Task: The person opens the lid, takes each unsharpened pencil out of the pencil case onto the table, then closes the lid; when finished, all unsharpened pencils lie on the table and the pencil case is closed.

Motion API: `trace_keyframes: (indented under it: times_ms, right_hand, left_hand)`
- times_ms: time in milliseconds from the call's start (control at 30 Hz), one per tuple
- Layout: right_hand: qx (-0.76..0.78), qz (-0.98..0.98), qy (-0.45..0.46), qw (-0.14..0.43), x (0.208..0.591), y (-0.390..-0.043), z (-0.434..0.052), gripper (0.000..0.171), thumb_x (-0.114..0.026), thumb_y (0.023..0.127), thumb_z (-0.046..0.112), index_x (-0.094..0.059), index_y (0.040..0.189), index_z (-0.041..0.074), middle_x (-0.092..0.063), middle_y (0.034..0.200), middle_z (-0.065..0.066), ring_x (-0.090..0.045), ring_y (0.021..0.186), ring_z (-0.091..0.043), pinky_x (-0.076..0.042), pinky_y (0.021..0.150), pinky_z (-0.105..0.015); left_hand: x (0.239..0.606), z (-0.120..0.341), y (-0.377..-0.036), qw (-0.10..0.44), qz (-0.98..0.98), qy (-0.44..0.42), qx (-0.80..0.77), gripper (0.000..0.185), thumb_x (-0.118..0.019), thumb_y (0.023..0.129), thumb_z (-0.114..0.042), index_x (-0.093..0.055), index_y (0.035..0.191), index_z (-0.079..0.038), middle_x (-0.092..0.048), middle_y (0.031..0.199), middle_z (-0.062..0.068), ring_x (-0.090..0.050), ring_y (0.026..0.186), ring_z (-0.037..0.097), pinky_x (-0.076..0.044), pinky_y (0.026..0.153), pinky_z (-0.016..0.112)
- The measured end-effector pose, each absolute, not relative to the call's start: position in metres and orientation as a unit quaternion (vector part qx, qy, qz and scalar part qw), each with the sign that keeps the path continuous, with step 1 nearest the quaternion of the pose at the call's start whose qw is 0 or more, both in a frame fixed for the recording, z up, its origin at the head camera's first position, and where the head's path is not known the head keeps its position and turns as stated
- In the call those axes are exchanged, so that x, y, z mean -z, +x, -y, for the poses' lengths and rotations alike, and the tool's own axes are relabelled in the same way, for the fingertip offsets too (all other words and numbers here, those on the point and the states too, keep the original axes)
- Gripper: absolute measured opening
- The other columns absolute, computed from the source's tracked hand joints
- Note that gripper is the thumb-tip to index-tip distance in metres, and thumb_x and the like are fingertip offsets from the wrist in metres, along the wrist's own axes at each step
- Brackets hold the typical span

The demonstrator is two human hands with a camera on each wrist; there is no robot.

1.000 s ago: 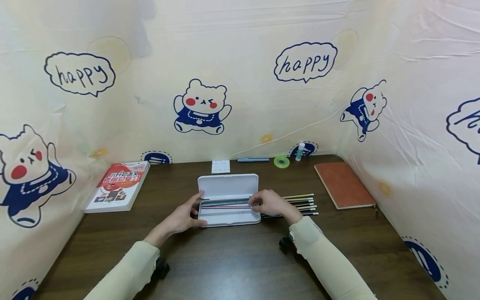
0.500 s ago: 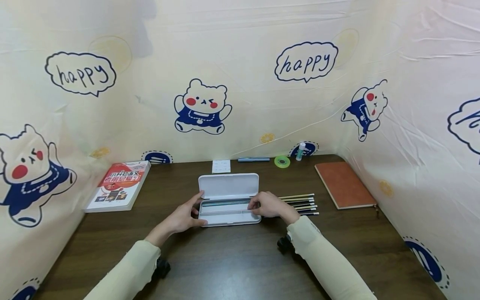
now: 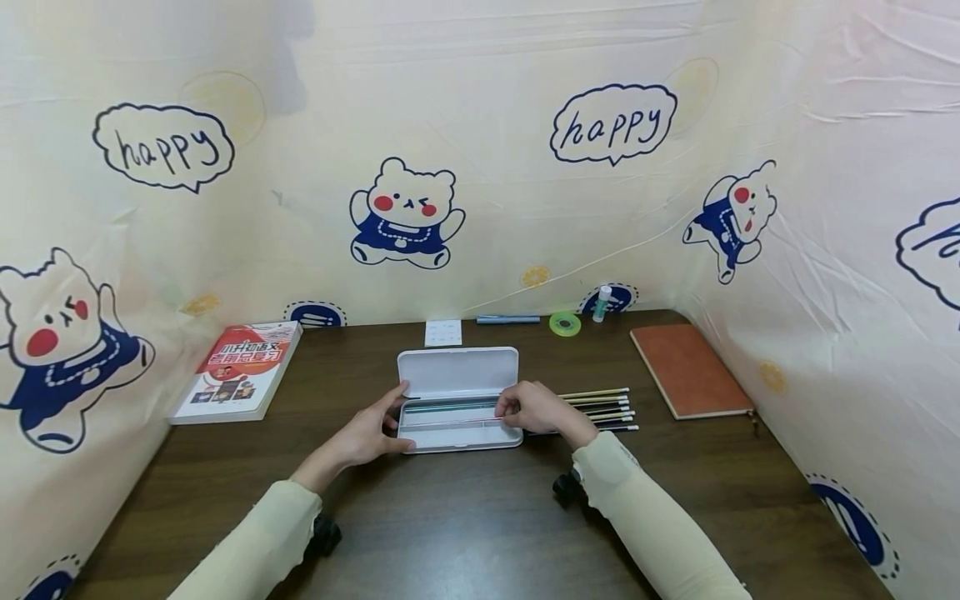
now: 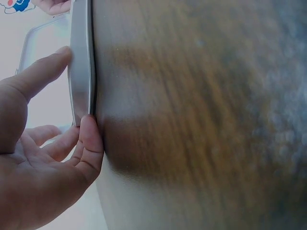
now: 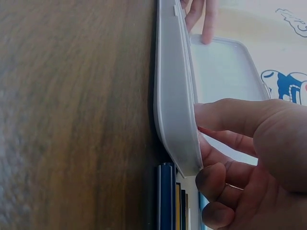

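Pencil case [image 3: 442, 438] lies at twelve o'clock before the person, its lid [image 3: 457, 372] raised and its nine o'clock end gripped by the left hand [image 3: 367, 433], while the right hand [image 3: 538, 408] pinches a thin reddish stick [image 3: 459, 422], probably a pencil, over its three o'clock side. If this hand releases at a slant, the stick could, I judge, lie crooked over the greenish sticks [image 3: 450, 408] inside, and a careless push could scatter the loose pencils [image 3: 600, 392] at three o'clock. The case looks smooth, pale and round-cornered upon brown, wood-grained table [image 3: 465, 517], and the loose pencils are slender, straight, white-ended.
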State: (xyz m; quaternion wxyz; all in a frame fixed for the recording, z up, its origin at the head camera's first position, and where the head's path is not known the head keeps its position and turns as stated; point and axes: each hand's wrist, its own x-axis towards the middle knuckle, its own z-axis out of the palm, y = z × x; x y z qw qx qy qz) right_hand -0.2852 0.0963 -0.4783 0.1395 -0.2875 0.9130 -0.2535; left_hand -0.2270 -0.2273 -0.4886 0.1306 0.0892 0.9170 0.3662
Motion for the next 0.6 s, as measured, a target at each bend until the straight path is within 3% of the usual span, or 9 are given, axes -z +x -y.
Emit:
trace_keyframes:
  times_ms: [600]
  right_hand:
    - [0.346,-0.875,-0.309,0.138,0.478,-0.287,-0.121,0.009,-0.071,0.092,0.013,-0.076,0.091,0.021,-0.068,0.085,0.005,-0.055,0.077,-0.013,-0.045,0.070,-0.026]
  left_hand:
    - [0.490,0.228,-0.227,0.127,-0.917,0.092,-0.366,0.105,-0.084,0.081,-0.031,-0.016,0.161,-0.019,-0.047,0.152,0.016,-0.054,0.109,0.023,-0.046,0.092,0.039]
